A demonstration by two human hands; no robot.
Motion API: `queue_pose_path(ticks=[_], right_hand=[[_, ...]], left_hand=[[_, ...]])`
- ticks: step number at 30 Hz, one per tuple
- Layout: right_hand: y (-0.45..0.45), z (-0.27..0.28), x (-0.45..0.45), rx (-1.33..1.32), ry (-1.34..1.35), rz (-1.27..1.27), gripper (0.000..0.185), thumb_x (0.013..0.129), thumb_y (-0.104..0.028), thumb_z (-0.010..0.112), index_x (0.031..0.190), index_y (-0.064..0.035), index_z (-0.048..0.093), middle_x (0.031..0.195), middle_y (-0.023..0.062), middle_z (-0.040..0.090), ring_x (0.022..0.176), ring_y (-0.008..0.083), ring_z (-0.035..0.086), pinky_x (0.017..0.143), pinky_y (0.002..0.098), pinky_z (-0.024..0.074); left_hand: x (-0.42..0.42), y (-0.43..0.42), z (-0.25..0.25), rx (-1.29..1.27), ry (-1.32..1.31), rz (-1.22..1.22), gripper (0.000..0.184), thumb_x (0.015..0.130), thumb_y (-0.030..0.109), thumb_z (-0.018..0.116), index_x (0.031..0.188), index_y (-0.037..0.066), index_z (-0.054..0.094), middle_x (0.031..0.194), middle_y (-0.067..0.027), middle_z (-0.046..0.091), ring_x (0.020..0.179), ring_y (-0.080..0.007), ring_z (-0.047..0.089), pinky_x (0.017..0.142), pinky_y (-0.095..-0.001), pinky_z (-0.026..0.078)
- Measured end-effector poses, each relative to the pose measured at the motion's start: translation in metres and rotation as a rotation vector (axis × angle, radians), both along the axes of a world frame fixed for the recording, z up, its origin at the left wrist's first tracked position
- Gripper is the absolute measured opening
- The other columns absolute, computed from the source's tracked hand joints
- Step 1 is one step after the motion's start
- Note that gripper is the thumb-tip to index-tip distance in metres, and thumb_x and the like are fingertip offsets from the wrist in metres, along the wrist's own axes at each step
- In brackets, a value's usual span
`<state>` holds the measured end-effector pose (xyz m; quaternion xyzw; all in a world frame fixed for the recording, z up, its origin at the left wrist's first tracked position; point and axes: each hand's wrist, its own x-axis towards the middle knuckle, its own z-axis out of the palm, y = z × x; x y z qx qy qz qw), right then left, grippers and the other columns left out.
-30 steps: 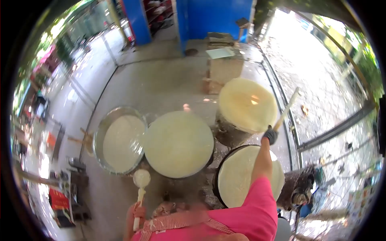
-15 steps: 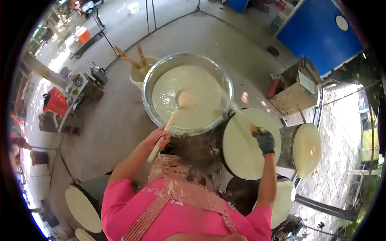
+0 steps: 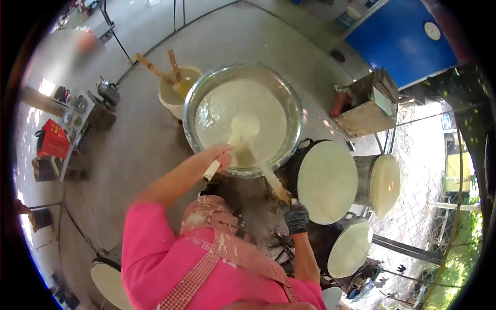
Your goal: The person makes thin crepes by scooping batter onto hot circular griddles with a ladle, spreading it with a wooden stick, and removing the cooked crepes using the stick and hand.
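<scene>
A wide metal basin (image 3: 295, 111) of pale batter (image 3: 258, 98) stands in front of me. My left hand (image 3: 221, 156), bare, is closed around the pale handle of a ladle (image 3: 245, 125), whose batter-coated head is over the near middle of the basin. My right hand (image 3: 296, 218), in a dark glove, grips the wooden handle of a spatula (image 3: 277, 187); its blade, smeared by motion, reaches over the basin's near rim. Right of the basin, a round griddle (image 3: 327, 182) bears a smooth pale layer.
More pale-topped round griddles stand at the right (image 3: 385, 186) and lower right (image 3: 351, 249), another at lower left (image 3: 109, 284). Behind the basin is a bucket (image 3: 173, 109) with wooden-handled tools. A wooden box (image 3: 364, 111) is at right, a low table with a kettle (image 3: 108, 92) at left.
My right hand has moved left and nearer me, bringing the spatula from over the large griddle to the basin's near rim. My left hand has moved slightly forward and right with the ladle.
</scene>
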<state>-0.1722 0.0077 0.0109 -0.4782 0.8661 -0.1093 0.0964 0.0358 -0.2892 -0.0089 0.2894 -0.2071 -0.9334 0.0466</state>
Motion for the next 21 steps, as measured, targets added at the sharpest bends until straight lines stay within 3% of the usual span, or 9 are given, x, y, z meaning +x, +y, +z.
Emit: queue_pose_path(ticks=[6,10,12,14,16,17,18,20,21], right_hand=[[-0.018,0.132,-0.008,-0.576,0.162,-0.127,0.02,0.073,-0.025,0.065,0.08,-0.0067,0.063,0.068,0.0127,0.061,0.059,0.0289,0.059,0.056,0.0348,0.0465],[-0.027,0.231,-0.024,-0.862,0.091,-0.111,0.019,0.074,-0.018,0.064,0.083,-0.0018,0.061,0.071,0.0146,0.061,0.059,0.0269,0.058,0.058,0.0341,0.0448],[-0.026,0.221,-0.04,-0.932,0.208,-0.161,0.017,0.075,-0.014,0.062,0.084,-0.0009,0.061,0.072,0.0132,0.062,0.062,0.0234,0.059,0.06,0.0339,0.0455],[-0.036,0.227,-0.014,-1.227,-0.375,0.022,0.018,0.079,-0.016,0.06,0.091,-0.0024,0.06,0.073,0.0061,0.063,0.057,0.016,0.057,0.056,0.0249,0.0448],[-0.03,0.144,-0.022,-1.041,-0.82,-0.174,0.016,0.08,-0.011,0.056,0.093,-0.0015,0.058,0.083,0.0061,0.062,0.071,0.017,0.056,0.066,0.0272,0.0457],[-0.029,0.093,-0.016,-0.889,-0.525,-0.153,0.017,0.075,-0.01,0.059,0.091,-0.0018,0.059,0.081,0.0079,0.062,0.073,0.0187,0.056,0.067,0.03,0.0452],[-0.018,0.025,-0.017,-0.66,0.26,0.009,0.02,0.071,-0.013,0.061,0.088,-0.0017,0.059,0.078,0.0125,0.061,0.071,0.0243,0.056,0.068,0.0328,0.0445],[0.011,-0.033,0.025,-0.784,-0.478,-0.231,0.021,0.073,-0.024,0.061,0.077,-0.0027,0.06,0.069,0.0127,0.059,0.057,0.0232,0.054,0.053,0.0348,0.0414],[0.035,-0.019,0.043,-0.659,-0.389,-0.205,0.021,0.074,-0.023,0.06,0.078,-0.0029,0.06,0.071,0.0142,0.059,0.057,0.0259,0.054,0.053,0.0353,0.0418]], left_hand=[[-0.009,0.016,0.26,-0.21,0.015,0.035,0.01,0.085,0.021,0.047,0.092,0.014,0.043,0.055,0.0048,0.029,0.036,-0.0014,0.02,0.029,-0.015,0.017],[-0.001,0.018,0.36,-0.756,0.081,0.054,0.022,0.085,0.019,0.045,0.107,0.021,0.04,0.053,0.0051,0.028,0.035,-0.0026,0.021,0.026,-0.0175,0.017],[0.006,0.01,0.388,-0.971,0.07,0.128,0.039,0.085,0.019,0.045,0.123,0.025,0.035,0.051,0.0057,0.028,0.033,-0.0027,0.022,0.025,-0.0175,0.017],[0.011,0.004,0.383,-1.115,0.066,0.155,0.047,0.084,0.017,0.046,0.127,0.024,0.028,0.051,0.0044,0.028,0.032,-0.0043,0.023,0.026,-0.0195,0.018],[0.012,-0.01,0.338,-1.039,0.011,0.133,0.045,0.084,0.016,0.046,0.124,0.023,0.028,0.051,0.0039,0.029,0.034,-0.0047,0.025,0.027,-0.0201,0.019],[0.015,-0.012,0.303,-0.911,-0.036,0.074,0.045,0.084,0.016,0.047,0.124,0.024,0.028,0.051,0.004,0.029,0.034,-0.0048,0.026,0.027,-0.0199,0.019],[0.014,-0.021,0.258,-0.706,-0.057,-0.099,0.035,0.084,0.017,0.048,0.115,0.021,0.034,0.051,0.0042,0.029,0.035,-0.0043,0.027,0.028,-0.0187,0.02],[0.015,-0.017,0.219,-0.094,-0.072,-0.277,0.009,0.085,0.02,0.048,0.081,0.015,0.041,0.052,0.0049,0.03,0.038,-0.0024,0.028,0.029,-0.0154,0.02],[0.006,-0.015,0.204,0.093,-0.187,-0.255,0.022,0.087,0.03,0.049,0.076,0.015,0.037,0.056,0.0046,0.031,0.039,-0.0003,0.027,0.027,-0.014,0.018]])
